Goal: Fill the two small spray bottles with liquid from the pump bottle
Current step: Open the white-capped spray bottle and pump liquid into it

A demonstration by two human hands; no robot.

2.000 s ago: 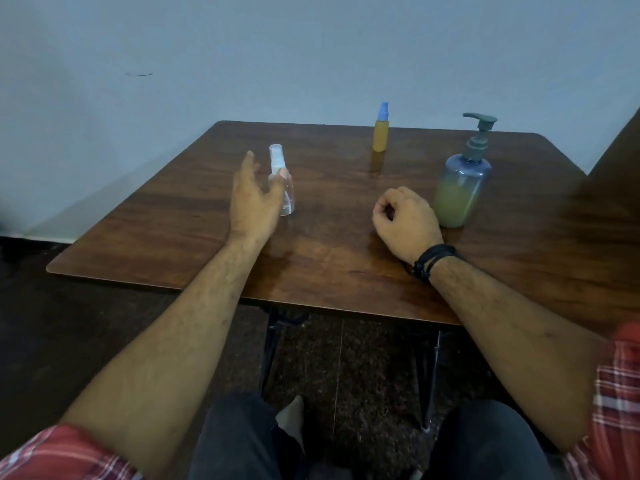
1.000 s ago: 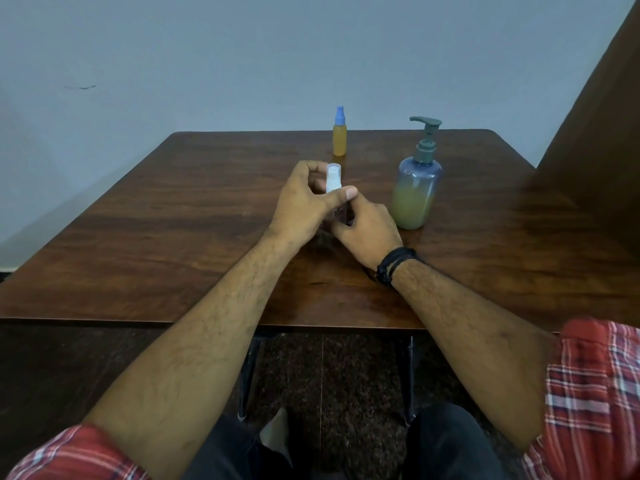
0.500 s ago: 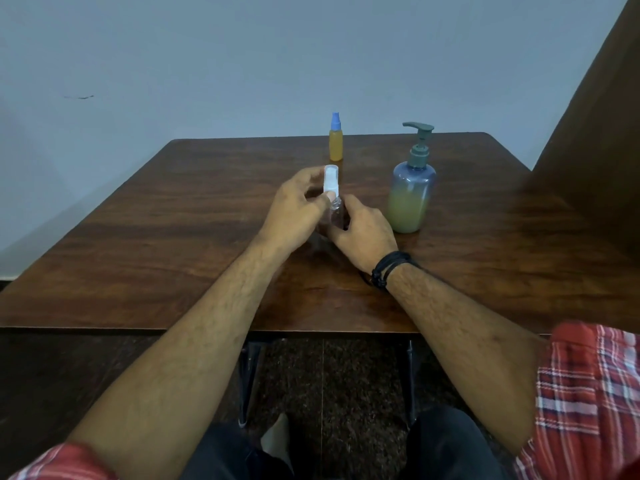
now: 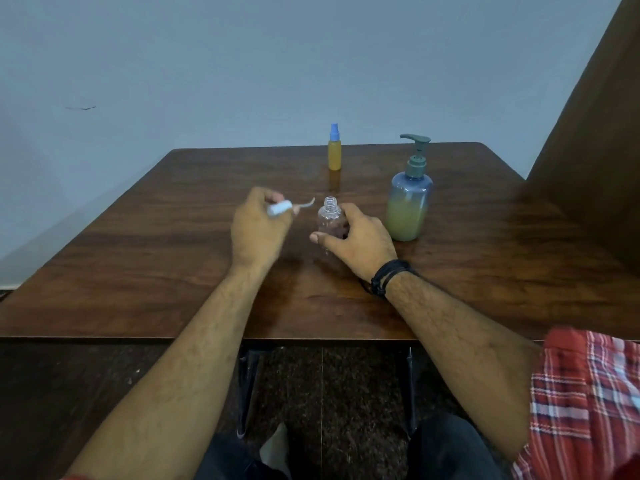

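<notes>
Dark, glossy wood grain is seen across the table (image 4: 138, 265), which serves as the landmark for the single head view. Near the table's middle a small clear plastic bottle (image 4: 329, 221) is stood upright, its long axis vertical and its threaded, uncapped neck pointed straight up; no liquid can be made out inside. It is gripped by the right hand (image 4: 356, 242), whose fingers are curled round the far side while the thumb is laid across the near side; a black corded wristband (image 4: 388, 277) is worn on that wrist. Just left of the bottle, above the tabletop, a white spray cap (image 4: 280, 207) is pinched in the closed fingers of the left hand (image 4: 258, 230); the cap's long axis is held nearly level, and its thin, curved dip tube (image 4: 306, 203) is pointed rightward toward the open neck without touching it. Both forearms are stretched forward over the table's near edge, and red checked sleeves are seen at the frame's bottom. Toward the table's far edge a slim yellow spray bottle (image 4: 334, 154) with a blue cap is stood upright. To the right of the clear bottle, a rounded, translucent blue-grey pump bottle (image 4: 408, 206) is stood, roughly half filled with yellowish liquid, its grey-green spout pointed left.
</notes>
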